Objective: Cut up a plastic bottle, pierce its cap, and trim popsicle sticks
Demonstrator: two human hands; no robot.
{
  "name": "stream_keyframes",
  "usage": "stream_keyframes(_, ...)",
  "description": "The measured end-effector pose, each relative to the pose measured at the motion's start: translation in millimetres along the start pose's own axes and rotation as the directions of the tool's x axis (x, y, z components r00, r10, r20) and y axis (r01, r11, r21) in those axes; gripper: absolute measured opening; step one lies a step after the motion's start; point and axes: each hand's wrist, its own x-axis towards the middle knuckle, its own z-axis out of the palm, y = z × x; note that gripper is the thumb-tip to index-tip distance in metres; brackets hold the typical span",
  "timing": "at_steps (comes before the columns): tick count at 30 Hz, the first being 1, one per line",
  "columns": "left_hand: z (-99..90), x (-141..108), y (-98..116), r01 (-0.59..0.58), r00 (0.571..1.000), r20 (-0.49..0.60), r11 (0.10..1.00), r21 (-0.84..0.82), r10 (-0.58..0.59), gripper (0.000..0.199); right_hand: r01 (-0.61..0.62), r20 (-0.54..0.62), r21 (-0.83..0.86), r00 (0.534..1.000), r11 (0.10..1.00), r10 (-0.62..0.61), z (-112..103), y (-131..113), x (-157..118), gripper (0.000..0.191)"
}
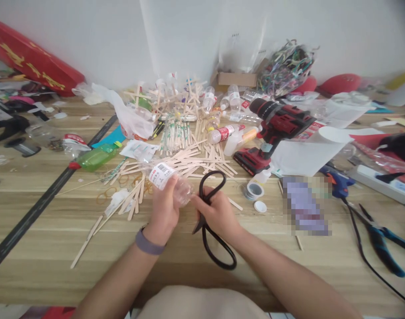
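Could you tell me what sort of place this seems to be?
It looks like a craft or hobby workbench, perhaps in a shared workshop: a cordless drill stands on the wooden table, with loose wooden craft sticks and a glue gun nearby.

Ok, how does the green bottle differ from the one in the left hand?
The green bottle is tinted, while the clear bottle is colourless. The green bottle lies on the table; the clear bottle is held in the left hand. The clear bottle shows a white label, the green bottle none. Both are see-through.
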Motion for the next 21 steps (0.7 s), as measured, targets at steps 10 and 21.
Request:
stream_keyframes(10, 5.4, -4.5, 2.9, 0.018, 1.0, -0.009, 0.999, 0.029, -0.018, 0.036, 0.071, -0.027, -0.029, 0.997, 0.997, -0.071, -15.1, -7.0, -2.2, 0.02)
stream_keyframes(21, 1.4, -6.9, 6.5, -0.02, 1.0, 0.014, 1.0, 0.007, 0.02, 0.041, 0.003, 0.046, 0.068, 0.999, 0.998, -0.006, -1.3, -6.1, -1.8, 0.041)
